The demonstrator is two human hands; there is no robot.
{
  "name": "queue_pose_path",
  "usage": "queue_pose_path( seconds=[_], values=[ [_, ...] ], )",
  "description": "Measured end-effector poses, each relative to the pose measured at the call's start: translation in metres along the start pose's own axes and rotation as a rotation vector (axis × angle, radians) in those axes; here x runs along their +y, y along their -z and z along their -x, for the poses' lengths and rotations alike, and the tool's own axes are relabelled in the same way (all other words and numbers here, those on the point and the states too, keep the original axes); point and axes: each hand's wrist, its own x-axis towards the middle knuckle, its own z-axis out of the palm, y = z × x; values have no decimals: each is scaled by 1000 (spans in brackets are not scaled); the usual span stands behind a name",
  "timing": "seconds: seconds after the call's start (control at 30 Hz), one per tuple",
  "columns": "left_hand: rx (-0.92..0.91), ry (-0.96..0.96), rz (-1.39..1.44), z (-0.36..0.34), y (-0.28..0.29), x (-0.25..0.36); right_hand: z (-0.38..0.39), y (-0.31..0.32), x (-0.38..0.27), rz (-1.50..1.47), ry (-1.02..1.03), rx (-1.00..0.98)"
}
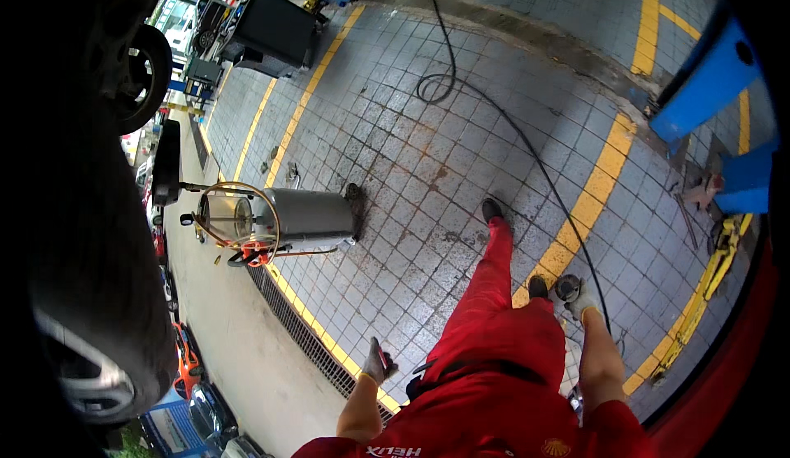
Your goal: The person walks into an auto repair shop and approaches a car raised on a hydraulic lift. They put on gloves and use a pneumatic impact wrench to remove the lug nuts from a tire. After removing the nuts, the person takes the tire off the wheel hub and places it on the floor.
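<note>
My left hand [378, 365], in a grey work glove with a yellow cuff, hangs low by the floor grate. Its fingers look curled, with a small reddish sliver at them that is too small to name. On the other side, my right hand [583, 300] wears a pale glove and grips a round, dark, cup-like part [568, 288]. That hand is beside my leg, above the yellow floor line. Both arms are down and apart, and my red overalls fill the space between them.
A raised vehicle's tyre [103, 236] looms at the left. Near it stands a silver wheeled tank [309, 216] with a clear bowl and hose. A black hose [527, 141] snakes across the tiles. Farther off are a black cabinet [270, 32] and, at right, a blue lift post [706, 83].
</note>
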Motion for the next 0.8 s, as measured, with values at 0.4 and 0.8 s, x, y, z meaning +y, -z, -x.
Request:
queue_pose_path(
  seconds=[0.4, 0.8],
  values=[
    [-225, -5, -494, -116, -225, 315, -181, -23, -148, -157, -117, -11],
    [-338, -204, -550, -124, -352, 565, -316, -9, -453, 42, -102, -215]
  ],
)
